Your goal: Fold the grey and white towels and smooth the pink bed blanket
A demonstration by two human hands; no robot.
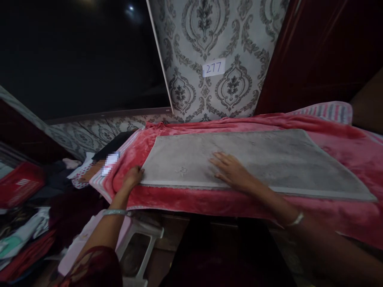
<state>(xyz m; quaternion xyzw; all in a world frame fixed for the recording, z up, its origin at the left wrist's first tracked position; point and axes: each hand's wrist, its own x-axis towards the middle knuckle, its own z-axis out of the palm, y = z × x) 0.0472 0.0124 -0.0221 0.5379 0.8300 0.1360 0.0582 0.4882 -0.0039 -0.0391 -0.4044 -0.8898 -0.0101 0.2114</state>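
A long grey towel (185, 151), apparently folded, with a pale border and a small embroidered motif, lies flat across a red plush blanket (179, 197). At the towel's left edge, near the front corner, my left hand (133, 177) is closed, its fingertips pinching the border. My right hand (229, 169) rests palm down on the towel's middle with its fingers stretched out. The towel's surface looks slightly rumpled toward the back right. Part of the left fingers is hard to see.
A large dark television (89, 59) is behind on the left, beside patterned wallpaper (206, 95) with a paper marked 277 (214, 67). Below left stand a white and pink stool (146, 235) and piled clothes (30, 235). A red bag (22, 185) lies at far left.
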